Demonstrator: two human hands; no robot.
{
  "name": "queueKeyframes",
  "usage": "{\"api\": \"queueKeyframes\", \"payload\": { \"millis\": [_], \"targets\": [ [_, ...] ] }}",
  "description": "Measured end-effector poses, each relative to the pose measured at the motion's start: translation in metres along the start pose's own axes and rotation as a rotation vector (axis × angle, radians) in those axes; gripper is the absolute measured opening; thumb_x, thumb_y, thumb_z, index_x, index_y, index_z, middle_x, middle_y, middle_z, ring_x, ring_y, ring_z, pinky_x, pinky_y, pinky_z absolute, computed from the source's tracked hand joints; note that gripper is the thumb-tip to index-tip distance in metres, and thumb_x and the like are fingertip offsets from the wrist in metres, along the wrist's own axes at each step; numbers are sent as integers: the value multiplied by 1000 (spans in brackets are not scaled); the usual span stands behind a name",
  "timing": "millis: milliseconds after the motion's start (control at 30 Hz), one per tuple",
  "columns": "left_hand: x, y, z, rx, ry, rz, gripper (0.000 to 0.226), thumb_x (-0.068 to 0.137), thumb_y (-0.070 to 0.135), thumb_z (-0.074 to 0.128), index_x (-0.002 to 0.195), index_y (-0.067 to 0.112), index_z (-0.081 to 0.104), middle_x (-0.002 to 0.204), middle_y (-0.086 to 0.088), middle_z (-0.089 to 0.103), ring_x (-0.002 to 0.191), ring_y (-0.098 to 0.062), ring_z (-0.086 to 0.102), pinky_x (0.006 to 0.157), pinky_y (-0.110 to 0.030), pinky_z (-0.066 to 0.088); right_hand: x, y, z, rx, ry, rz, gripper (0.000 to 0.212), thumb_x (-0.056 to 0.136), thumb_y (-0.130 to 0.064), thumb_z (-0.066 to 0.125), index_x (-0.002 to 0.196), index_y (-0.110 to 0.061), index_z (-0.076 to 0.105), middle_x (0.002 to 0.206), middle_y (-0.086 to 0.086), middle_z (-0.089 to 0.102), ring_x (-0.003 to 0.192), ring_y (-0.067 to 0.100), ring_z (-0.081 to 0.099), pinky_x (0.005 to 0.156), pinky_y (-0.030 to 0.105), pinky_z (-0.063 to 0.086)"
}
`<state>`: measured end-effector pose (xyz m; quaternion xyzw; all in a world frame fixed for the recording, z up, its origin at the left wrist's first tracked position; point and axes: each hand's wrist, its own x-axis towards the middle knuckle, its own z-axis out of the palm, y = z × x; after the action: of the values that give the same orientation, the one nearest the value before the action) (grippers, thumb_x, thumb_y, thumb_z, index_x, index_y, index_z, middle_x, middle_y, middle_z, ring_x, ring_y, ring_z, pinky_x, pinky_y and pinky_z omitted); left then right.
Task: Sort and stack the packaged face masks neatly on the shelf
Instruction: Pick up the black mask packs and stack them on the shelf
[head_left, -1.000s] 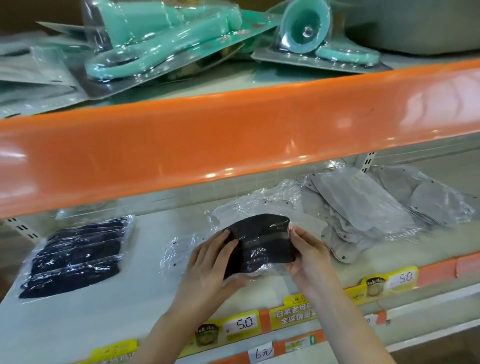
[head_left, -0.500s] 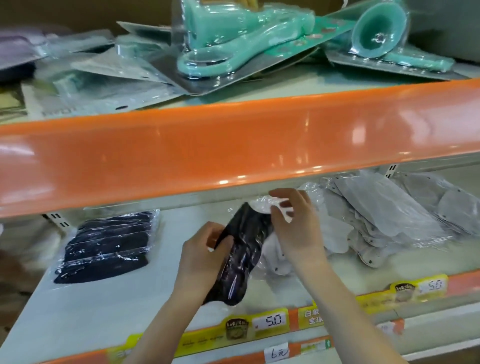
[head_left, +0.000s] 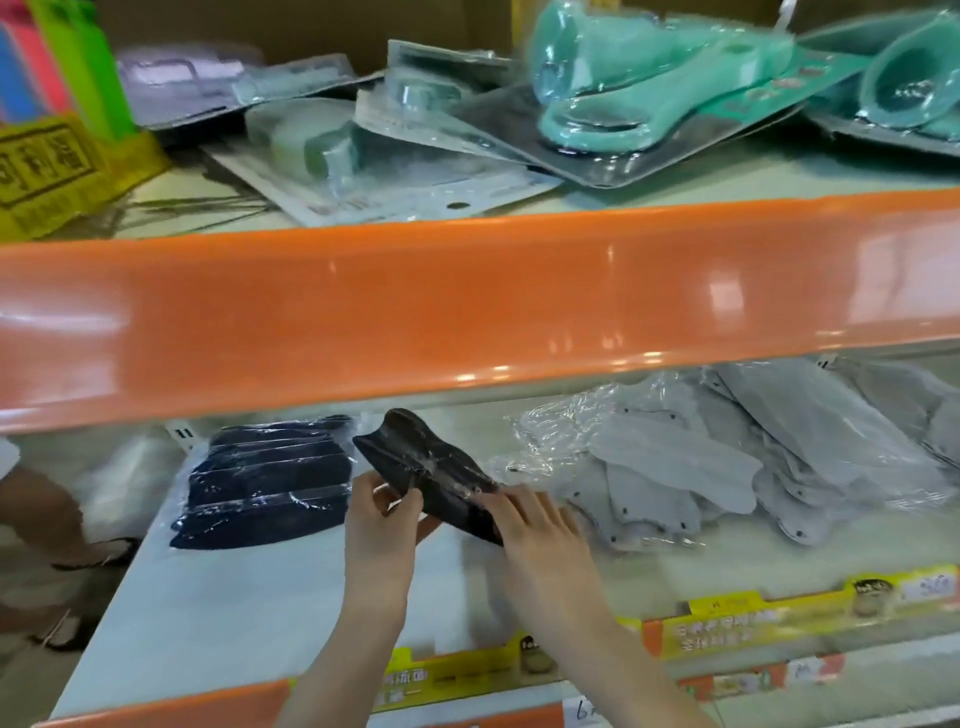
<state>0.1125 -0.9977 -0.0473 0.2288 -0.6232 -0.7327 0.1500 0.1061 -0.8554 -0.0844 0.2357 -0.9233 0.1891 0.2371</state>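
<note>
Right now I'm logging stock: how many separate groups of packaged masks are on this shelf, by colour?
Dark masks: 2, a stack lying on the shelf and one pack held by left hand and right hand.
Grey masks: 1 loose heap; packs too overlapped to count.
Total: 3 groups.

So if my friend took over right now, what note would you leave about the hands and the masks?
Left hand: pinches the near-left edge of the black mask pack.
Right hand: fingers lie on the pack's right end; whether they grip it I cannot tell.
The pack is lifted and tilted above the shelf, between the two piles.
Dark mask stack: lies flat at the left, looks tidy.
Grey mask packs: lie in a loose, messy pile at the right.
Done: dark stack started.
Left: probably lay the held pack on the dark stack, then straighten the grey pile.
</note>
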Motion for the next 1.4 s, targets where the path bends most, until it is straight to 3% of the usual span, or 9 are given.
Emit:
{"api": "queueKeyframes", "payload": {
  "millis": [100, 233, 300, 400, 500, 700, 933, 1133, 1400],
  "targets": [
    [8, -3, -16, 208, 66, 121, 30, 91, -5, 51, 109, 18, 50, 108, -7, 60, 91, -16, 57, 75, -24, 48, 1, 0, 6, -1, 43, -35, 59, 49, -4, 65, 101, -31, 55, 85, -5, 59, 72, 20, 59, 55, 29, 45],
    [19, -4, -53, 632, 118, 571, 42, 91, 4, 57, 130, 20, 51, 119, 5, 48, 104, -9, 45, 88, -24, 40, 6, -4, 12, 19, 75, -45, 47, 51, -3, 60, 89, -29, 69, 84, -7, 58, 74, 16, 56, 60, 26, 41],
    [28, -7, -72, 782, -49, 810, 30, 94, 27, 56, 121, 17, 61, 117, 9, 53, 103, -14, 56, 84, -32, 53, 12, -10, 16, 27, 95, -63, 43, 55, -2, 60, 88, -29, 70, 86, -7, 59, 78, 16, 55, 63, 27, 41],
    [41, -14, -95, 1039, -253, 1048, 52, 93, 56, 42, 104, 14, 72, 103, 3, 67, 97, -12, 57, 85, -25, 43, 26, -21, 19, 53, 129, -131, 34, 69, -5, 57, 93, -27, 67, 89, -5, 59, 83, 17, 54, 67, 28, 40],
    [51, -17, -116, 1129, -179, 1154, 34, 89, 35, 51, 98, 12, 74, 95, 2, 72, 91, -17, 63, 80, -26, 41, 42, -37, 23, 90, 146, -173, 43, 67, 0, 59, 99, -28, 61, 93, -4, 59, 85, 17, 53, 69, 29, 41],
    [76, -18, -157, 1123, 51, 1048, 34, 88, 16, 45, 104, 7, 73, 104, -4, 72, 96, -25, 67, 78, -37, 53, 68, -74, 46, 130, 39, -233, 40, 72, -4, 44, 101, -21, 67, 104, -1, 62, 97, 20, 55, 84, 29, 39],
    [112, -34, -199, 1156, -3, 928, 40, 80, 10, 38, 95, 5, 74, 97, -7, 73, 90, -29, 68, 76, -41, 56, 75, -109, 96, 55, -306, -149, 56, 57, 7, 69, 108, -14, 69, 116, 11, 63, 106, 32, 61, 92, 43, 47],
    [113, -37, -217, 1217, -106, 837, 31, 72, 15, 49, 89, 12, 75, 98, -3, 70, 92, -27, 66, 71, -35, 54, 73, -120, 111, 34, -436, -92, 50, 88, -23, 60, 137, -14, 48, 144, 6, 40, 135, 27, 34, 110, 36, 22],
    [116, -37, -224, 1224, -137, 723, 27, 59, 8, 86, 76, 20, 69, 93, 7, 67, 89, -22, 63, 64, -31, 45, 81, -125, 121, 17, -360, -6, 53, 54, -12, 83, 104, -14, 68, 112, 4, 63, 104, 27, 62, 86, 32, 49]
  ]
}}
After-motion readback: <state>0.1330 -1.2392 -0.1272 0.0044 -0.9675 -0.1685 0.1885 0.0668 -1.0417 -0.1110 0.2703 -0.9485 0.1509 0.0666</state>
